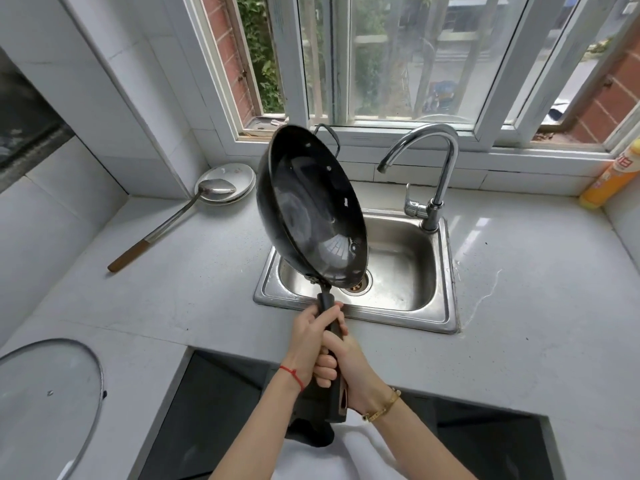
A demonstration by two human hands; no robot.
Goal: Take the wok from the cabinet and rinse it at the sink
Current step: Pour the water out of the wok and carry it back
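Observation:
A black wok [311, 209] is tipped steeply on its side above the left half of the steel sink [443, 310], its inside facing right and showing wet streaks. Both hands grip its long black handle near the sink's front edge. My left hand [311, 337] is wrapped around the handle higher up, closer to the pan. My right hand [349, 365] holds the handle just below it. The chrome tap [433, 157] arches over the back of the sink, to the right of the wok; no water runs from it.
A metal ladle [173, 220] with a wooden grip lies on the counter at left, its bowl on stacked white plates [242, 178]. A glass lid [48, 403] sits at the lower left. A yellow bottle [613, 178] stands at the far right. A dark hob [214, 410] lies below.

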